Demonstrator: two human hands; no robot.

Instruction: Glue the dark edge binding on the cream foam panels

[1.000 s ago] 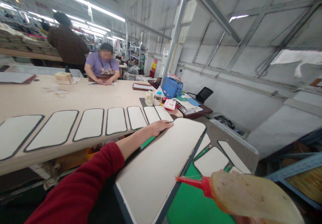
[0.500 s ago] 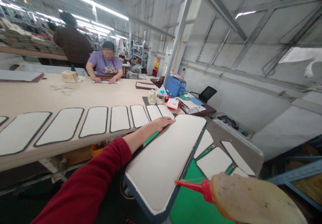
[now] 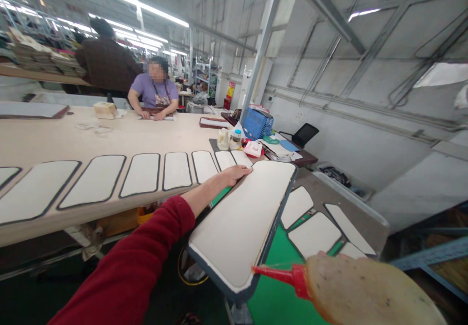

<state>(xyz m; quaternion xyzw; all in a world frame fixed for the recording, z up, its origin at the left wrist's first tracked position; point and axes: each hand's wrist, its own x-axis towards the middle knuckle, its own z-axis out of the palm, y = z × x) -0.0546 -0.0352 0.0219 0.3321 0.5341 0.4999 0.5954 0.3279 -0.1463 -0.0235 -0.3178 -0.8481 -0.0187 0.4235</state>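
Observation:
My left hand (image 3: 237, 173) grips the far left edge of a white panel (image 3: 243, 222) with a dark blue border, held tilted in front of me. Its fingers are partly hidden at the panel's edge. At the lower right is a cloudy, yellowish squeeze bottle (image 3: 361, 288) with a red nozzle (image 3: 281, 275), which looks like a glue bottle. The nozzle's tip is at the panel's right edge, close to the near corner. Behind the bottle, only fingertips of my right hand (image 3: 322, 254) show; the rest is hidden.
Several similar panels (image 3: 141, 175) lie in a row along the long table (image 3: 153, 132). More white pieces (image 3: 314, 235) lie on the right over a green surface (image 3: 283, 293). A co-worker (image 3: 155, 91) sits across the table. A blue basket (image 3: 258, 123) stands near a metal post.
The panel's near end has shifted up and right in view. The nozzle's tip is now nearer the panel's near right corner. Both hands keep their hold.

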